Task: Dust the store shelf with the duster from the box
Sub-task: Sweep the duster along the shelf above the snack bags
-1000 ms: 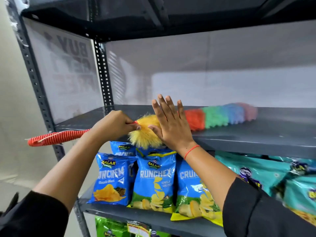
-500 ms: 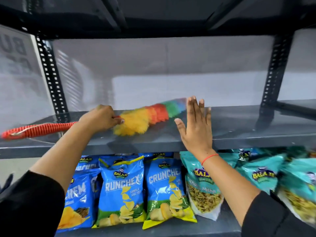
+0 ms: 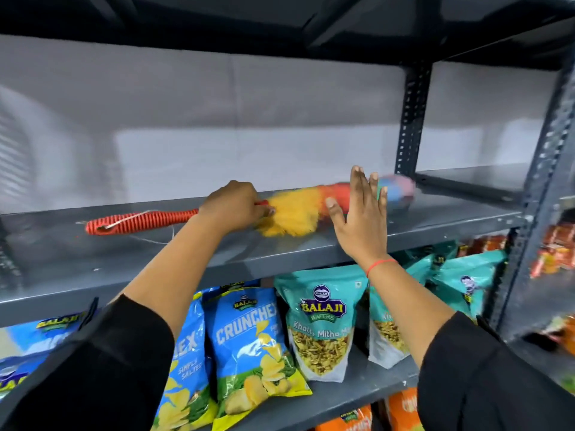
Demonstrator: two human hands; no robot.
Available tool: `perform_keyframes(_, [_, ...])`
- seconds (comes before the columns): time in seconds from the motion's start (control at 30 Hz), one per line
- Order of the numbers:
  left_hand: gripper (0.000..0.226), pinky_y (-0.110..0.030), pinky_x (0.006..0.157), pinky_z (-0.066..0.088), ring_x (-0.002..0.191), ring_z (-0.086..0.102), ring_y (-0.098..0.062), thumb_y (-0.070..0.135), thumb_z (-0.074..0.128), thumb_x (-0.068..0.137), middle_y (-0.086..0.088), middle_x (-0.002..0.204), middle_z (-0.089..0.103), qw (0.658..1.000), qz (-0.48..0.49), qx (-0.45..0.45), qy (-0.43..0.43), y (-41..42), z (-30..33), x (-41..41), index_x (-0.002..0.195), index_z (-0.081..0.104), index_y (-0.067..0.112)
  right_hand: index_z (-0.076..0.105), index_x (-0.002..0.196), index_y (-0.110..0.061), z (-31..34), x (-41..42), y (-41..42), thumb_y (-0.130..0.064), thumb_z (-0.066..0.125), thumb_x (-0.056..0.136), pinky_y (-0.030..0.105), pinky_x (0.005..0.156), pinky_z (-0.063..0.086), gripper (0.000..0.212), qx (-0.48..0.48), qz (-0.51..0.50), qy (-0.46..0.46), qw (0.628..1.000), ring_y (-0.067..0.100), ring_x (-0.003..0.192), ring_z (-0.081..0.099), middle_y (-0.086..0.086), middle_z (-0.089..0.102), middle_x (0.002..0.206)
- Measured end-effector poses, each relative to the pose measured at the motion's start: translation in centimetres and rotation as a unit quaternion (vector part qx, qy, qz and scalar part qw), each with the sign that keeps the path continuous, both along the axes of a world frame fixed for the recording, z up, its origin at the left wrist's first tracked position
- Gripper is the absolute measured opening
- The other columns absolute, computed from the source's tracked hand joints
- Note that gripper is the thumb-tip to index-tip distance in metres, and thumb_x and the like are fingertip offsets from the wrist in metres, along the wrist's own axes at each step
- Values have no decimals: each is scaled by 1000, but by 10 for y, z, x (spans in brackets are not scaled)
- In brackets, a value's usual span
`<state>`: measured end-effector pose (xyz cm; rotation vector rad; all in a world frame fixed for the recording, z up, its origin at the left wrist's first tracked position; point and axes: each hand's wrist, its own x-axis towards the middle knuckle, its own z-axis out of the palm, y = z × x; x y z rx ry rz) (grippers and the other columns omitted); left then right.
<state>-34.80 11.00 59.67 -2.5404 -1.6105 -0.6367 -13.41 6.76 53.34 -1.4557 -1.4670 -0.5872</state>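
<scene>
A rainbow duster (image 3: 295,211) with a red ribbed handle lies along the grey metal shelf (image 3: 124,259). Its fluffy head runs from yellow through orange to blue and pink at the right end. My left hand (image 3: 233,206) is closed around the duster where the handle meets the yellow fluff. My right hand (image 3: 362,216) is raised with flat, spread fingers in front of the orange and green part of the head, hiding it. The box is not in view.
Blue chip bags (image 3: 249,346) and teal snack pouches (image 3: 320,321) fill the shelf below. A perforated dark upright (image 3: 410,119) stands at the back right, with another shelf bay (image 3: 473,178) beyond it. A dark shelf (image 3: 280,23) hangs overhead.
The view has swung rightward along the shelf. The duster has swept to the right across the shelf in my left hand, and my right hand moved right with it, now covering the middle of the head.
</scene>
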Motion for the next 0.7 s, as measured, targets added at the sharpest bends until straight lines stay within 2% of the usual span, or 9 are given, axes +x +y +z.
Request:
perform_keyframes(0.13, [44, -31, 65, 42, 83, 57, -32, 49, 59, 82, -18, 98, 66, 1000, 9, -7, -16, 12, -5, 23, 81, 60, 5, 15, 144, -6, -2, 7, 2, -47, 37, 93, 47, 115, 2, 69, -13, -8, -22, 1000, 31, 141, 6, 16, 23, 151])
perform_keyframes(0.2, [40, -31, 66, 38, 88, 57, -35, 45, 59, 84, -20, 103, 63, 1000, 18, 8, -11, 16, -5, 40, 87, 59, 5, 15, 145, -7, -2, 7, 4, -45, 39, 94, 44, 114, -1, 68, -17, -10, -26, 999, 30, 141, 4, 16, 22, 152])
perform_keyframes(0.27, [39, -30, 62, 37, 84, 57, -35, 45, 58, 85, -17, 93, 60, 1000, 0, 13, -10, 19, -2, 56, 82, 57, 6, 14, 145, -7, -2, 7, 5, -44, 41, 95, 41, 113, -4, 68, -20, -14, -31, 999, 29, 141, 3, 16, 21, 152])
perform_keyframes(0.33, [45, -28, 51, 32, 65, 50, -28, 48, 58, 83, -8, 73, 52, 999, -30, -5, -16, 20, -2, 70, 60, 47, 12, 13, 145, -8, -2, 8, 5, -44, 40, 95, 41, 113, -4, 68, -26, -27, -43, 998, 28, 141, 3, 15, 20, 153])
perform_keyframes(0.4, [48, -26, 50, 31, 62, 53, -27, 48, 60, 81, -12, 71, 56, 999, -43, -22, -23, 25, -6, 83, 53, 43, 14, 11, 146, -10, -2, 11, 3, -46, 40, 94, 40, 113, -6, 69, -33, -30, -54, 998, 27, 141, 1, 13, 17, 153])
perform_keyframes(0.47, [38, -31, 60, 38, 83, 61, -35, 46, 60, 82, -18, 92, 66, 999, -27, -20, -31, 32, -11, 97, 66, 52, 12, 12, 146, -11, -2, 18, -1, -46, 43, 94, 39, 112, -7, 70, -40, -27, -73, 996, 28, 141, 2, 14, 17, 153])
perform_keyframes(0.57, [39, -37, 80, 45, 109, 58, -38, 38, 59, 86, -20, 120, 61, 997, 48, -16, -53, 44, -14, 111, 109, 62, 6, 12, 146, -11, -8, 39, -13, -46, 44, 93, 39, 112, -7, 71, -51, -39, -82, 995, 28, 141, 2, 14, 17, 153])
perform_keyframes(0.63, [45, -38, 86, 46, 112, 56, -39, 36, 59, 86, -23, 124, 58, 995, 83, -11, -59, 48, -11, 112, 116, 59, 2, 11, 146, -12, -15, 57, -25, -46, 43, 93, 40, 113, -5, 70, -42, -44, -52, 997, 26, 141, -1, 13, 15, 154])
perform_keyframes(0.7, [48, -38, 82, 45, 109, 58, -40, 42, 60, 85, -24, 120, 60, 995, 77, 15, -55, 43, -5, 108, 112, 61, 2, 7, 145, -14, -25, 76, -37, -45, 41, 94, 42, 114, -4, 69, -16, -53, -11, 998, 26, 140, -3, 12, 13, 154])
